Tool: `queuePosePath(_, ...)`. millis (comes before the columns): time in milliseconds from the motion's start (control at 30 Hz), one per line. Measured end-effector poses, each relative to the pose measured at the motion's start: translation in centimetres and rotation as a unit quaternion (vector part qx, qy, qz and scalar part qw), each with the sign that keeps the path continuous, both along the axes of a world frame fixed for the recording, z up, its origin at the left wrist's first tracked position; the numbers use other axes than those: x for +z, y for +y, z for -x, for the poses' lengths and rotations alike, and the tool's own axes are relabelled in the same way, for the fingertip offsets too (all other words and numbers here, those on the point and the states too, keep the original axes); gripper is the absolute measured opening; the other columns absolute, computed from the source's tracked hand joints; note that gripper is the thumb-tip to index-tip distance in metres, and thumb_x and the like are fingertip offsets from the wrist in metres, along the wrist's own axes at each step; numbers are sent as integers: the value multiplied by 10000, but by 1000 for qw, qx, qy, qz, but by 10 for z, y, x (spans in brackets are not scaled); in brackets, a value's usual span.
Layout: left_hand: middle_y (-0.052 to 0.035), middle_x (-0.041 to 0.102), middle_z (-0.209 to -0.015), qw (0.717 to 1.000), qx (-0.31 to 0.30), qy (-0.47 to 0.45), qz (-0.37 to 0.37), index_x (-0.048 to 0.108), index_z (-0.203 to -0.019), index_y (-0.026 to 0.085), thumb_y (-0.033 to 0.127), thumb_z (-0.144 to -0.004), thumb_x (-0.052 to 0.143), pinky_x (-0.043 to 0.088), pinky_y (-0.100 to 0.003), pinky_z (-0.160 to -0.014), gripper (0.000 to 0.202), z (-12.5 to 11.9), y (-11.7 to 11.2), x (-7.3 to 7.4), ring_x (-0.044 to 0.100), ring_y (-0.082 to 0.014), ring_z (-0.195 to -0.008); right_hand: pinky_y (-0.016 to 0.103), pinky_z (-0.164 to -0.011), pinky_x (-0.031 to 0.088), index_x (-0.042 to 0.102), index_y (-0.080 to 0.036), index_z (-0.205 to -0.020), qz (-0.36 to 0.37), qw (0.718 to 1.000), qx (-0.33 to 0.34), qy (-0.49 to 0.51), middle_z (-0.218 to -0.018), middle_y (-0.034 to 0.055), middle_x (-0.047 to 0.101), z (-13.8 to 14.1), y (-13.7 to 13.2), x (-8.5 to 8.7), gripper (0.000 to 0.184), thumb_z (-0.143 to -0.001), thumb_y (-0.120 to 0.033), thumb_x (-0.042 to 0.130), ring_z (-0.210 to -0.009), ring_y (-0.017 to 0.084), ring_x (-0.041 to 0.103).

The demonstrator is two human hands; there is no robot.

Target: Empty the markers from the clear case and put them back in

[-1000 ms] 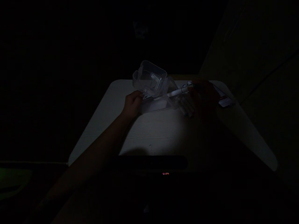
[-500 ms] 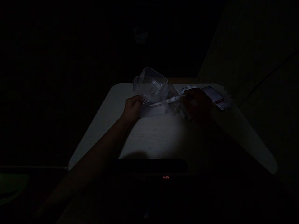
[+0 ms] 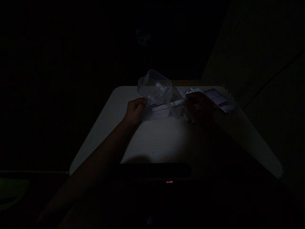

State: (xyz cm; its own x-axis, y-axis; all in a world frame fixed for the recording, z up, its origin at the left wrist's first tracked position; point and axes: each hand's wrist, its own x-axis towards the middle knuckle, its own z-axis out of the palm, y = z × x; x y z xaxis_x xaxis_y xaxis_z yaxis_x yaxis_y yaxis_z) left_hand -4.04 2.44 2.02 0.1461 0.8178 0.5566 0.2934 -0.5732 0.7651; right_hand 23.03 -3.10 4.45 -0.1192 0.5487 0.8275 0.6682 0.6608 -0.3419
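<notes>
Dim light makes much of the detail hard to see. My left hand [image 3: 135,111] is closed on the left end of a clear plastic box [image 3: 156,115], which lies on its side on the table. Its transparent lid [image 3: 156,83] stands tilted open above it. My right hand [image 3: 201,106], mostly in shadow, grips a white marker [image 3: 177,102] by its right end. The marker points left, and its far end shows at the box's open side. Several other white markers [image 3: 193,90] lie behind and below my right hand, partly covered by it.
A lit phone [image 3: 216,99] lies at the table's back right. The white table [image 3: 154,140] has rounded corners and a dark slot [image 3: 154,170] along its front edge. A cable [image 3: 274,78] runs across the wall on the right. Something green [image 3: 11,190] shows at lower left.
My right hand and the marker have shifted slightly left. The lid has moved a little to the right. My left hand stays nearly where it was.
</notes>
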Motion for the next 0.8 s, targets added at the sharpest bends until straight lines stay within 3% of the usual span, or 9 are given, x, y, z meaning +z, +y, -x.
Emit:
queuePosePath(233, -3, 620, -639, 1000, 8, 5, 14, 510, -553, 194, 372, -707, 472, 493, -261, -699, 238, -3, -4, 6, 613, -165, -710, 305, -724, 535, 671, -224, -950, 18, 999, -26, 24, -889, 41, 710, 3, -1, 0, 212, -907, -318, 486, -770, 150, 656)
queuePosePath(433, -21, 649, -676, 999, 6, -10, 41, 538, -583, 200, 361, -688, 445, 508, -286, -812, 214, -2, -4, 7, 659, -198, -821, 316, -770, 531, 672, -231, -938, 41, 997, -59, 41, -924, 46, 716, -4, 1, 1, 218, -882, -270, 465, -834, 168, 666)
queuePosePath(667, -32, 668, -699, 999, 5, -9, 49, 532, -581, 201, 380, -699, 451, 507, -297, -832, 229, -2, -4, 7, 667, -211, -849, 352, -849, 519, 669, -212, -983, 89, 981, -168, 32, -1007, 71, 706, -28, 16, -6, 274, -840, -209, 435, -936, 200, 655)
queuePosePath(800, -33, 679, -727, 999, 3, -16, 41, 530, -602, 200, 370, -703, 453, 506, -299, -830, 212, -1, -2, 4, 669, -211, -859, 413, -970, 472, 693, -142, -1068, 194, 947, -252, -47, -1126, 129, 691, -42, 22, -7, 348, -826, -229, 458, -1083, 259, 622)
